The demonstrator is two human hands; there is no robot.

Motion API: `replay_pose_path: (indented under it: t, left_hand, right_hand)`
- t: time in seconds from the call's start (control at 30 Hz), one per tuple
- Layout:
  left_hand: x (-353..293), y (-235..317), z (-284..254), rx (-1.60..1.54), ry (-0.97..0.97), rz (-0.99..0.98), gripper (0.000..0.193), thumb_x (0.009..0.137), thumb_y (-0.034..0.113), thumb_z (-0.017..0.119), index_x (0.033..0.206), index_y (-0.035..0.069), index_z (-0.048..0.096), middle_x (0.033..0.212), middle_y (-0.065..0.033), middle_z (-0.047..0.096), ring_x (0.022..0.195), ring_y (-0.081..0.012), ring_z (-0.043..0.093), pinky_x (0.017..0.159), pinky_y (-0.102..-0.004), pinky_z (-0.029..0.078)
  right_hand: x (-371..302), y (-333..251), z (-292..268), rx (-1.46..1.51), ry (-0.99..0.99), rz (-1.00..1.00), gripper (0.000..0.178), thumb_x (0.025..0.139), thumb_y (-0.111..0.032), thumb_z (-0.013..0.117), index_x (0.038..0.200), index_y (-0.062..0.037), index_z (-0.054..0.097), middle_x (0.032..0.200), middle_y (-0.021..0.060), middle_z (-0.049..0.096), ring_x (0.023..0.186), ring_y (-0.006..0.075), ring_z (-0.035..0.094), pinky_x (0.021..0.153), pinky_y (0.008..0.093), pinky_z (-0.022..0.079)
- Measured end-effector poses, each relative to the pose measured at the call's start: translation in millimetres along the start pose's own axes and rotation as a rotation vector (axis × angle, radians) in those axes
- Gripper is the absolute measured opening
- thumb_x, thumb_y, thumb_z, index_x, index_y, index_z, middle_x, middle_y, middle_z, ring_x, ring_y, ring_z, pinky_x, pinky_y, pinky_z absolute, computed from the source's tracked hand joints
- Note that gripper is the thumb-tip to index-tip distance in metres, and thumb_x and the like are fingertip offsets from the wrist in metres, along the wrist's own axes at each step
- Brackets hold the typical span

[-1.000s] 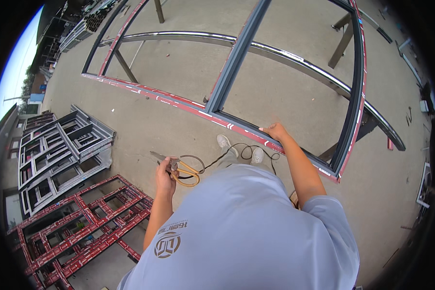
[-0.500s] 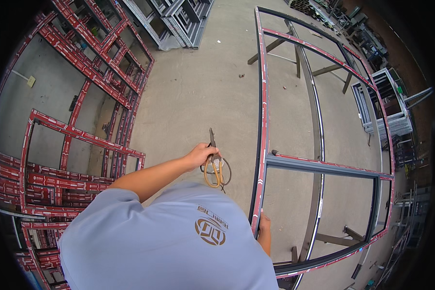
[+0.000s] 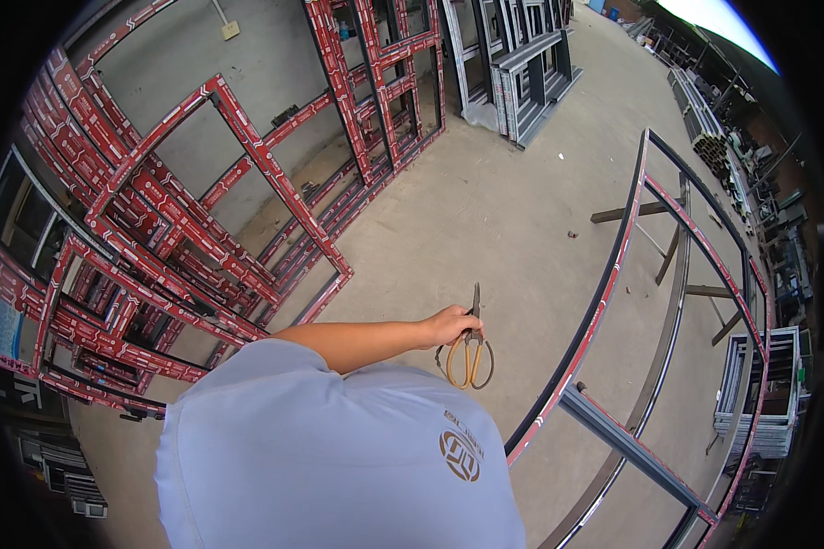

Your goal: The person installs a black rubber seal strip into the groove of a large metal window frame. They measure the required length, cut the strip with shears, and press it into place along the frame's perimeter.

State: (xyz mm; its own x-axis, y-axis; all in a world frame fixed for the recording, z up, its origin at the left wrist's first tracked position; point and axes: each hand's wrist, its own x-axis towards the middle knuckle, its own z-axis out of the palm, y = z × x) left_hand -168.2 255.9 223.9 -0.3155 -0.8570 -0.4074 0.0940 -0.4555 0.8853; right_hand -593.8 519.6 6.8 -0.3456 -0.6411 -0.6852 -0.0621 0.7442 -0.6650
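Note:
My left hand is closed around a pair of scissors, near the blades' pivot. The blades point away from me, and the tan looped handles hang toward my body. A dark, thin loop shows beside those handles; whether it belongs to the scissors I cannot make out. To the right is a large dark window frame with red-printed protective tape along its bars, and a grey crossbar spans it. It lies raised off the floor on a metal stand. My right hand is out of view.
Several red-taped frames lean against the wall at left, overlapping. Grey frames stand upright at the back. More pale frames are stacked beyond the large frame at right. Long profiles lie far right. Small debris dots the concrete floor.
The view has swung left, so the leaning frames fill more of it. My right hand, earlier at the large frame's near edge, is no longer seen. My left hand keeps the scissors.

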Motion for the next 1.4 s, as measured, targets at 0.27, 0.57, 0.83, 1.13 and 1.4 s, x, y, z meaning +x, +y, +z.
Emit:
replay_pose_path:
  t: [0.27, 0.57, 0.83, 1.13, 1.4]
  left_hand:
    - [-77.3, -13.2, -61.1, 0.02, 0.133, 0.02, 0.032, 0.097, 0.032, 0.055, 0.092, 0.006, 0.073, 0.066, 0.0052, 0.048, 0.055, -0.0071, 0.039, 0.05, -0.0263, 0.029]
    - [-178.2, -50.5, -121.3, 0.012, 0.377, 0.032, 0.032, 0.097, 0.033, 0.056, 0.092, 0.007, 0.073, 0.077, 0.0025, 0.059, 0.065, -0.008, 0.048, 0.055, -0.0262, 0.035]
    - [-215.9, -72.4, -130.5, -0.076, 0.472, 0.065, 0.032, 0.097, 0.032, 0.055, 0.093, 0.006, 0.073, 0.077, 0.0018, 0.061, 0.061, -0.0075, 0.048, 0.053, -0.025, 0.035]
    - [-239.1, -84.9, -122.1, -0.04, 0.472, 0.156, 0.035, 0.098, 0.035, 0.054, 0.093, 0.006, 0.073, 0.074, 0.0037, 0.057, 0.066, -0.0078, 0.049, 0.056, -0.0258, 0.036]
    - [-246.6, -93.1, -120.6, -0.103, 0.497, 0.092, 0.035, 0.097, 0.034, 0.054, 0.093, 0.005, 0.074, 0.073, 0.0032, 0.056, 0.064, -0.0089, 0.047, 0.056, -0.0264, 0.035]
  right_hand:
    - [-0.7, 41.5, -7.2, 0.034, -0.03, -0.141, 0.05, 0.097, -0.042, 0.059, 0.123, 0.0013, 0.064, 0.082, 0.0069, 0.067, 0.075, 0.0164, 0.061, 0.067, 0.0349, 0.05]
    - [13.9, 75.0, -23.0, 0.182, 0.06, 0.081, 0.056, 0.095, -0.048, 0.06, 0.118, 0.0031, 0.067, 0.09, 0.01, 0.068, 0.082, 0.0183, 0.063, 0.071, 0.036, 0.052]
    - [3.8, 71.9, -24.2, -0.02, 0.16, 0.094, 0.064, 0.092, -0.053, 0.06, 0.115, 0.0059, 0.069, 0.094, 0.0145, 0.071, 0.081, 0.0232, 0.065, 0.07, 0.0437, 0.053]
    - [-13.7, 79.7, -25.4, -0.032, 0.125, -0.049, 0.059, 0.092, -0.049, 0.06, 0.108, 0.0073, 0.069, 0.088, 0.0149, 0.071, 0.078, 0.0222, 0.062, 0.071, 0.0453, 0.051]
    - [-23.1, 78.0, -35.2, -0.2, 0.056, -0.096, 0.059, 0.094, -0.049, 0.06, 0.113, 0.0074, 0.065, 0.105, 0.0197, 0.069, 0.09, 0.03, 0.067, 0.077, 0.0443, 0.053]
